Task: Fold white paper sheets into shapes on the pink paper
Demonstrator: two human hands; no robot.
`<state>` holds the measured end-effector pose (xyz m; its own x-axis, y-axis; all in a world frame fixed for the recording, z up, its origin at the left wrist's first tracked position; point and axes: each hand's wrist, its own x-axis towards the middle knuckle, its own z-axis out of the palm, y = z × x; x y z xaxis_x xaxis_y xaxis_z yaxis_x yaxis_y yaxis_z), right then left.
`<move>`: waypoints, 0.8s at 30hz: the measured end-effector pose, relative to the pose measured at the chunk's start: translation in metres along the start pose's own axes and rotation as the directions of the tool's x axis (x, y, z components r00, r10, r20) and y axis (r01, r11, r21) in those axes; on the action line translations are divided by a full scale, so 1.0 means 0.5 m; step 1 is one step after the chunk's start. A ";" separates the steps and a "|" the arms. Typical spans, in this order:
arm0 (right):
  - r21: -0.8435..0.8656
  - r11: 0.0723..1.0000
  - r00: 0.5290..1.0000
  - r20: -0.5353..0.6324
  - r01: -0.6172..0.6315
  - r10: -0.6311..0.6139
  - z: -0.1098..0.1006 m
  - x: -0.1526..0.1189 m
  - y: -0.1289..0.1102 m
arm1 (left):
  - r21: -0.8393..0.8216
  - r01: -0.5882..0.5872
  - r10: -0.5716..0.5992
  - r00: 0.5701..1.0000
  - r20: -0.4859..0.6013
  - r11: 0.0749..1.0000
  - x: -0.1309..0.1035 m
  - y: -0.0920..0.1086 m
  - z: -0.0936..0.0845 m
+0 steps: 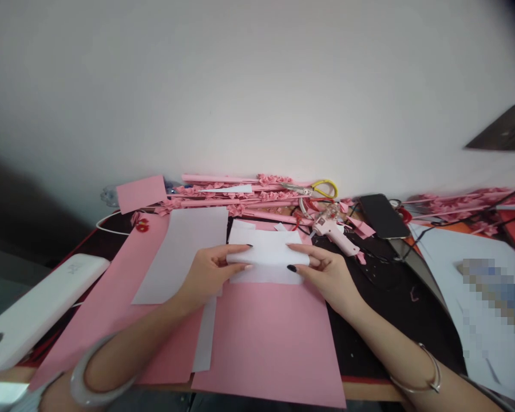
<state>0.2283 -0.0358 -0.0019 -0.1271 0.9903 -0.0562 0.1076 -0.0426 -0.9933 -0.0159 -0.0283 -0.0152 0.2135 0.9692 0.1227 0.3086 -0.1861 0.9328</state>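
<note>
A small sheet of white paper, bent over in a soft curve, lies between my two hands above a pink sheet. My left hand pinches its left end between thumb and fingers. At the right end, my right hand grips the same paper, thumb below and fingers on top. Left of it rests a larger white sheet, partly under my left forearm. A narrow white strip lies beside the pink sheet's left edge.
Along the wall lie pink paper flower stems and yellow-handled scissors. A pink glue gun and a black phone are at right. A long white device occupies the left edge. Cables cross the dark mat.
</note>
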 end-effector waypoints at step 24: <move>-0.539 0.521 0.733 0.321 0.662 -0.600 -0.027 -0.005 -0.047 | 0.313 -0.676 0.700 0.713 0.046 0.668 0.017 0.040 0.005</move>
<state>0.2397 -0.0357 0.0229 -0.4741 0.7091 0.5219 0.5037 0.7046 -0.4998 -0.0058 -0.0242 0.0038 0.4111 0.5533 0.7245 0.3515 -0.8295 0.4341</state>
